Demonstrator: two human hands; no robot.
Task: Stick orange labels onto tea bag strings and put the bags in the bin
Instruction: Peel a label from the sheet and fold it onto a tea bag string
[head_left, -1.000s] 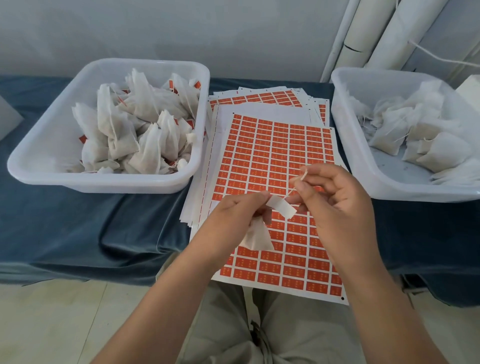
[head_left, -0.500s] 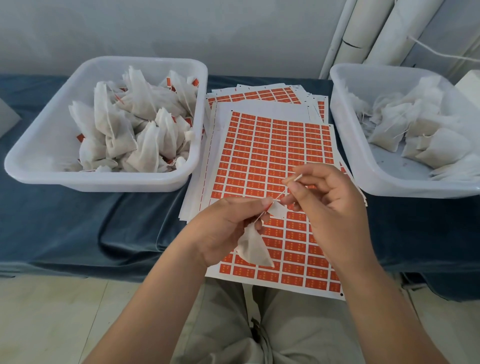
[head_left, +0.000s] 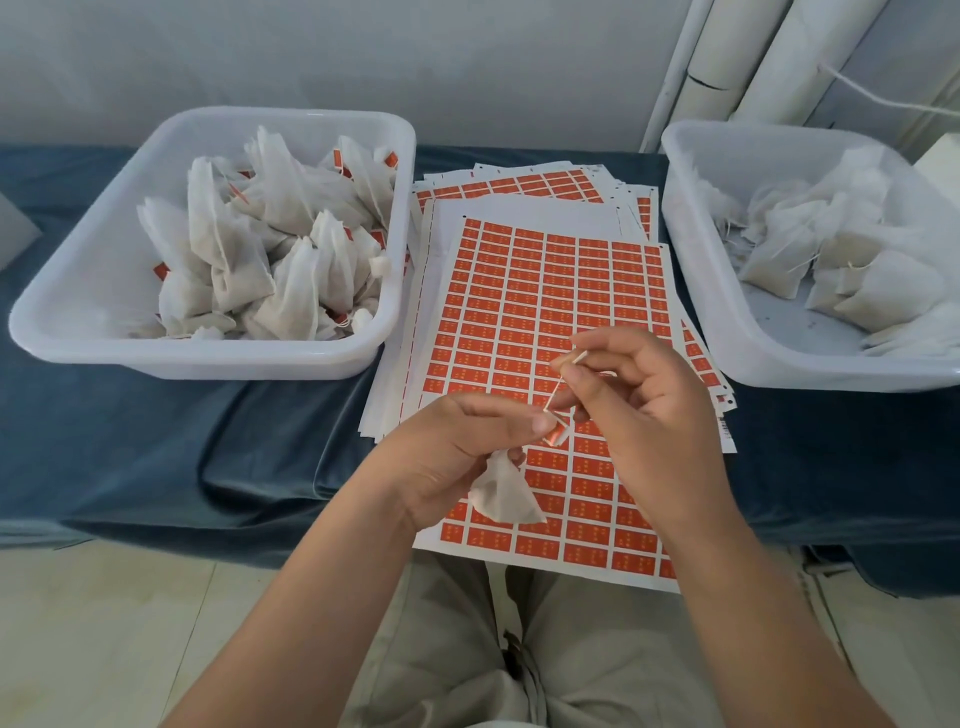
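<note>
Seen from the head camera, a person sits at a counter (head_left: 156, 441) with a blue cloth on it.

The left hand (head_left: 457, 452) holds one tea bag (head_left: 504, 493) above the sheets. The bag hangs down under the palm. The fingers (head_left: 519, 415) of this hand are curled in, and the tips pinch a small orange label (head_left: 558, 434).

The right hand (head_left: 644, 415) is just beside it. Its thumb and first finger are pressed together on the thin string (head_left: 563, 376), which runs down to the label. The other fingers are bent.

A stack of paper sheets (head_left: 545, 291) lies under the hands, between two bins. The top sheet is full of rows of orange labels.

The left bin (head_left: 208, 358) is white. It holds a big pile of tea bags (head_left: 260, 260), and some orange labels show among them.

The right bin (head_left: 727, 338) is white too. It holds a smaller pile of white tea bags (head_left: 857, 270) with bare strings, pushed to the far right side.
</note>
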